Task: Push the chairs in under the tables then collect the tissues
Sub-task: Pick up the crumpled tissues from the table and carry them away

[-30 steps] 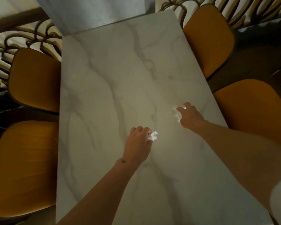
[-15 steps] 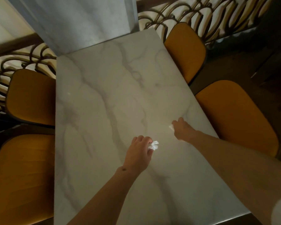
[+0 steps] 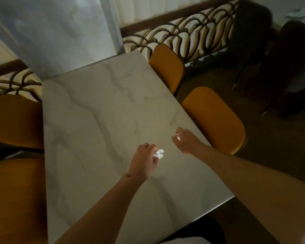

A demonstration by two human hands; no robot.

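A white marble table fills the middle of the head view. My left hand hovers over its centre, closed on a crumpled white tissue that sticks out by the fingertips. To the right, my right hand is closed on a second small tissue, mostly hidden in the fingers. Orange chairs stand tucked against both long sides: two on the left, two on the right.
A grey pillar stands at the table's far end, with a curved metal railing behind it. Dark chairs sit at the upper right near another table's corner. The floor on the right is dark.
My view has pulled back and turned right. My right hand has closed around its tissue and drawn toward me; my left hand still holds its tissue.
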